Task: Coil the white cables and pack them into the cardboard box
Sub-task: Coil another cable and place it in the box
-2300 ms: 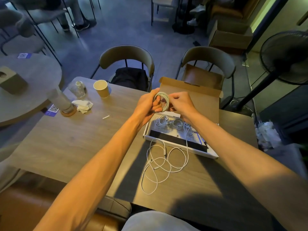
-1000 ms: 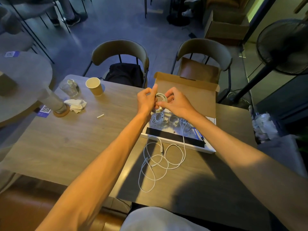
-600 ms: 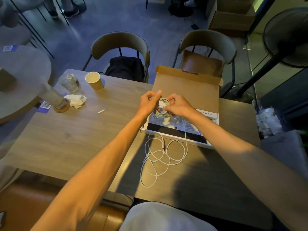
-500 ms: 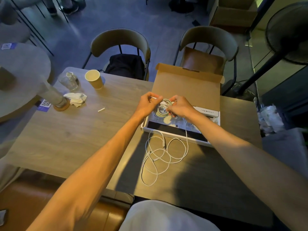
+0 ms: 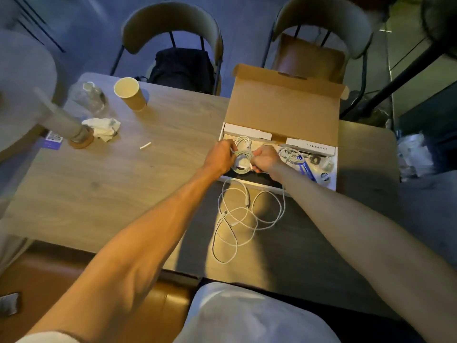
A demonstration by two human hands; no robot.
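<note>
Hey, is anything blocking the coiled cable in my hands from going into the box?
Nothing visible does. The left hand and right hand hold the coil over the open box, its lid folded back.

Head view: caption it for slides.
Left hand and right hand hold a coiled cable at the cardboard box; a loose cable lies outside.

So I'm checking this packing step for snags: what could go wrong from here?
The coiled cable, held by the left hand and right hand at the cardboard box, may spring open once released. The loose cable on the table lies in crossed loops and could knot when lifted.
</note>
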